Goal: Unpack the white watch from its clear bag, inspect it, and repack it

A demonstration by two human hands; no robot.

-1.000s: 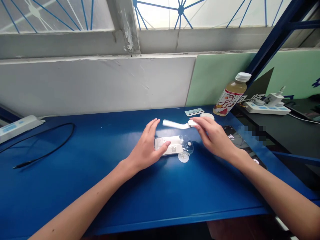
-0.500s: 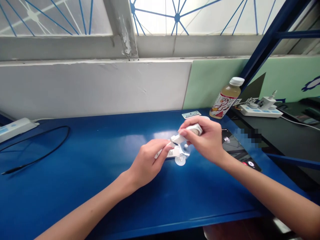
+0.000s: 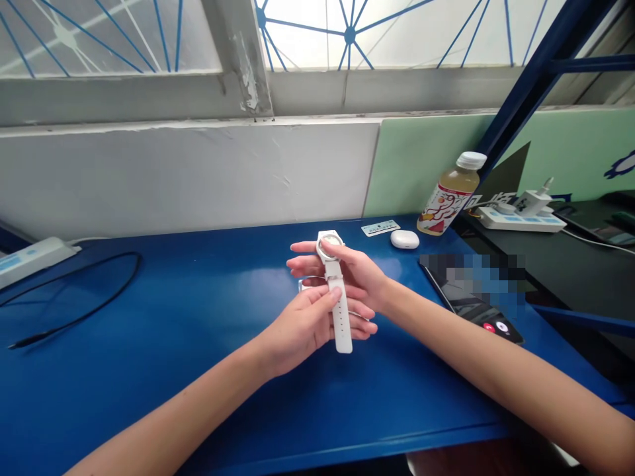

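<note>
A white wristwatch is held between my two hands above the blue desk, its round face towards the far side and its strap hanging towards me. My right hand supports it from behind, with the thumb on the watch face. My left hand pinches the strap, thumb on top and fingers underneath. Behind the hands a small white and clear object rests on the desk, mostly hidden by my fingers.
A white earbud case, a printed card and a drink bottle stand at the back right. A phone lies right of my hands. A black cable and a power strip are at the left.
The watch has been turned so its face and strap show lengthwise. My right hand has moved left and down, uncovering the earbud case. My left hand has shifted slightly along the strap.
</note>
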